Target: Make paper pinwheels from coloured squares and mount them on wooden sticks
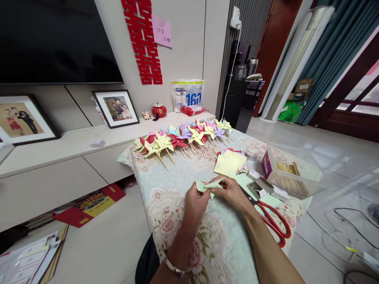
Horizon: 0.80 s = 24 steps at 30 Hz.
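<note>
Between my two hands is a pale green paper pinwheel [215,183], its corners partly folded inward. My left hand [196,200] pinches its left side, and my right hand [231,191] grips the right side near the centre. Red-handled scissors [274,223] lie just right of my right forearm, their blades partly hidden. Beyond the scissors sits a small open box of metal pins [257,187]. A stack of paper sheets, pale yellow on top [230,162], lies past my hands. Finished pinwheels on sticks [183,138] crowd the far side of the table.
A clear plastic bin [308,189] with wooden sticks [288,173] stands at the table's right. A flowered cloth [174,197] covers the table. Behind is a white cabinet [71,148] with framed photos [117,108], a red jar [159,111] and a plastic bag [188,94]. Cables [331,236] trail over the floor.
</note>
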### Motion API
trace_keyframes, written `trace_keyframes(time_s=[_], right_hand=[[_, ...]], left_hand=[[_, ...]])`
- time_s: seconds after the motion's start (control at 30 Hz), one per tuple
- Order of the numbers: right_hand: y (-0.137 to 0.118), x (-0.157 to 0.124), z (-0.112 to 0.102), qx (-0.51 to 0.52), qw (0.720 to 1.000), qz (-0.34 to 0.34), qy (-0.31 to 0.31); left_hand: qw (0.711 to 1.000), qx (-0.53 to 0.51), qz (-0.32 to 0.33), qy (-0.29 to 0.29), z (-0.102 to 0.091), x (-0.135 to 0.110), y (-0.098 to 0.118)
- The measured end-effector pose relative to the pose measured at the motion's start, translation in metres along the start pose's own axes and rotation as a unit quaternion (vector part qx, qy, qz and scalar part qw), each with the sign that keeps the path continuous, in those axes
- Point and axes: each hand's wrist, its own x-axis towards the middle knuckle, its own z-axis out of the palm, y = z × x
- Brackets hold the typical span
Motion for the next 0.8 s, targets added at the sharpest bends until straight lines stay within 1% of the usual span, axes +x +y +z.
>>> trace_keyframes(time_s=[0.13,0.23,0.3,0.4,0.47,0.57,0.7,0.8], right_hand=[[-0.006,-0.001,0.002,-0.015,1.000,-0.017,-0.019],[-0.007,-0.001,0.000,0.020,1.000,-0.024,-0.005],[-0.008,-0.001,-0.004,0.080,0.996,-0.016,0.022],[-0.011,-0.006,-0.011,0.207,0.977,0.020,0.045],[-0.013,-0.011,-0.015,0.241,0.969,0.044,0.017],[-0.013,-0.018,-0.013,0.215,0.971,0.075,-0.070],[-0.007,-0.020,-0.002,0.177,0.965,0.108,-0.158],[-0.002,-0.021,0.004,0.146,0.961,0.113,-0.208]], left_hand=[[1.000,0.020,0.024,0.000,0.000,-0.002,0.000],[0.999,0.014,0.023,-0.028,-0.001,-0.004,0.003],[0.999,-0.009,0.019,-0.041,-0.003,-0.006,0.007],[0.997,-0.080,0.015,-0.014,-0.005,-0.006,0.013],[0.990,-0.138,0.017,0.004,-0.007,-0.004,0.018],[0.978,-0.207,0.011,0.001,-0.008,-0.004,0.023],[0.971,-0.238,-0.019,-0.031,-0.007,-0.010,0.030],[0.970,-0.239,-0.009,-0.053,-0.005,-0.014,0.033]])
